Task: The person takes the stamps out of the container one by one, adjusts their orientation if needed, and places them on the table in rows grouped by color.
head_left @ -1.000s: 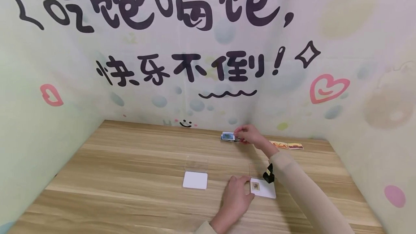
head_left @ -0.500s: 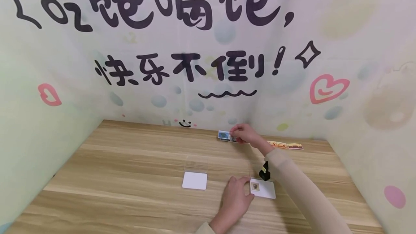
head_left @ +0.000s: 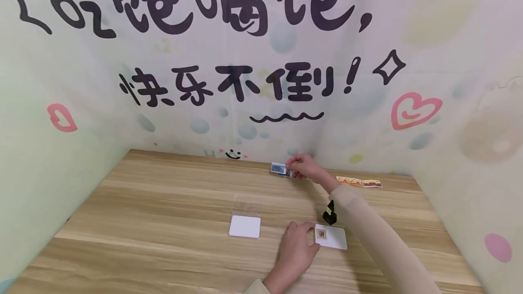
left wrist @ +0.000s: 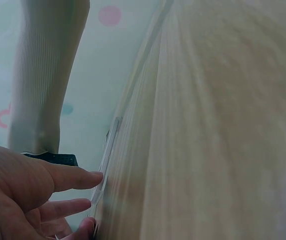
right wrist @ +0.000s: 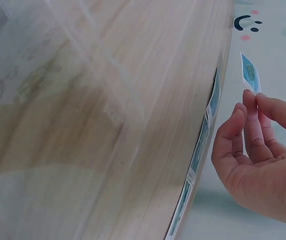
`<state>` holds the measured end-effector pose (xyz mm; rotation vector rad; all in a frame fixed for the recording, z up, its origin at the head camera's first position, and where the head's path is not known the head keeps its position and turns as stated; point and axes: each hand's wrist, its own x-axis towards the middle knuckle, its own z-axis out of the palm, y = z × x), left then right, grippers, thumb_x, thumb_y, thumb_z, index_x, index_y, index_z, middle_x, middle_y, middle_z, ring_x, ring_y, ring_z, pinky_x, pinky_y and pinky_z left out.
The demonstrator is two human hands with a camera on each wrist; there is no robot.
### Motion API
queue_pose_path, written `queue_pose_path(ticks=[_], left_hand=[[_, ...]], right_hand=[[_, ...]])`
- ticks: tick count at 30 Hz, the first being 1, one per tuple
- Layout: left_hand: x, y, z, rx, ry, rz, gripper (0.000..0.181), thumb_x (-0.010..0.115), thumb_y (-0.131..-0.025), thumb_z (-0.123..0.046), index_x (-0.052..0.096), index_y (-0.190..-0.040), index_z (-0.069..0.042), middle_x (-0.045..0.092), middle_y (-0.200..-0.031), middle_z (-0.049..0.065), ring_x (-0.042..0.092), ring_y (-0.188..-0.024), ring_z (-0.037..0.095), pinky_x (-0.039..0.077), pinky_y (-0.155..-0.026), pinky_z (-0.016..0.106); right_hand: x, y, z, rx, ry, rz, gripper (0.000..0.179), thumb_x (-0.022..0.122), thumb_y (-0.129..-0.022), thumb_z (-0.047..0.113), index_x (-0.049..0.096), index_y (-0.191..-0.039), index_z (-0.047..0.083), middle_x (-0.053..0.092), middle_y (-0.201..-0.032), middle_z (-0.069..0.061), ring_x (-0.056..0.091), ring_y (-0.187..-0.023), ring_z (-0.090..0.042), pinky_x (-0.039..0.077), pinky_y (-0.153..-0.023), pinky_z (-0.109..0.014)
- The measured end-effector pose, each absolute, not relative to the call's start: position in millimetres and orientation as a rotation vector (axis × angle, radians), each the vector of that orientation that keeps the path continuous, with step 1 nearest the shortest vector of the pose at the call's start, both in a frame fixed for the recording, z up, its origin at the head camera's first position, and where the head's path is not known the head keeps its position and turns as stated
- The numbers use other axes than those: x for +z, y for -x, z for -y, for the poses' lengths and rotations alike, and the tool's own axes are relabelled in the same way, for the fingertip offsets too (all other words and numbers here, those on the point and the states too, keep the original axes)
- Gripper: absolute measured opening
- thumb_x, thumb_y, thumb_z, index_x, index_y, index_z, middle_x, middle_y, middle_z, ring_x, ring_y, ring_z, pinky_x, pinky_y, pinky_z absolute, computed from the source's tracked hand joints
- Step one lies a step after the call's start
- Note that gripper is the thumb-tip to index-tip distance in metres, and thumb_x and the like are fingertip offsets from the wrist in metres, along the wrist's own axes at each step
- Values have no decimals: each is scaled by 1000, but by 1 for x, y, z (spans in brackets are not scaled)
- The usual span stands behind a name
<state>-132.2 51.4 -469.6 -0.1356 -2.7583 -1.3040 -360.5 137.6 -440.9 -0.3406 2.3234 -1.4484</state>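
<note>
Near the back wall, my right hand (head_left: pixel 305 167) pinches a small blue picture card (head_left: pixel 278 168) with a white border between thumb and fingertips. In the right wrist view the blue picture card (right wrist: pixel 251 74) is tilted, raised off the table beside a row of similar cards (right wrist: pixel 198 145). My left hand (head_left: pixel 296 247) touches the left edge of a flat white case (head_left: pixel 337 238) with a clear raised lid. A small brown picture card (head_left: pixel 321 234) lies at its left end. In the left wrist view, fairly straight fingers (left wrist: pixel 80 179) touch the case's edge (left wrist: pixel 112 140).
Left of that case lies a second white case (head_left: pixel 245 226) with a clear lid (head_left: pixel 246 205) behind it. Orange picture cards (head_left: pixel 349 181) and a yellow-and-brown card (head_left: pixel 372 183) lie at the back right. Behind the table hangs a printed backdrop (head_left: pixel 204 130).
My right hand has moved slightly left along the back row with the blue picture card, drawing it clear of the cards beneath. The left hand stays at the case.
</note>
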Motion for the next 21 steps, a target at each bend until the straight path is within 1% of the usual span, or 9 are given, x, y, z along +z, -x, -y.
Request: queue_pose_path(ticks=[5, 13, 17, 21], left_hand=[[-467, 132, -52, -1315, 138, 2743, 46, 92, -75, -10, 78, -118, -10, 63, -95, 9, 60, -79, 21, 53, -69, 33], [-461, 130, -52, -1328, 96, 2770, 45, 90, -77, -9, 78, -121, -8, 60, -93, 6, 55, -76, 15, 51, -66, 30], [-457, 126, -47, -1238, 161, 2839, 46, 90, -78, -10, 78, -123, -7, 61, -95, 11, 57, -79, 19, 53, -68, 32], [-455, 122, -42, -987, 285, 2952, 49, 90, -80, -19, 77, -127, -10, 60, -99, 12, 57, -83, 22, 53, -72, 32]], right_hand=[[-441, 363, -135, -1455, 335, -2314, 14, 67, -103, 9, 68, -110, -3, 67, -83, -5, 58, -67, -13, 47, -59, -26], [-437, 367, -130, -1426, 341, -2326, 15, 68, -103, 10, 69, -111, -2, 66, -84, -4, 59, -69, -14, 49, -63, -28], [-436, 369, -128, -1425, 342, -2323, 16, 67, -103, 10, 68, -111, -3, 66, -84, -4, 59, -69, -14, 50, -63, -29], [-437, 370, -128, -1439, 327, -2309, 15, 67, -103, 9, 68, -111, -3, 66, -84, -4, 60, -69, -14, 50, -62, -28]])
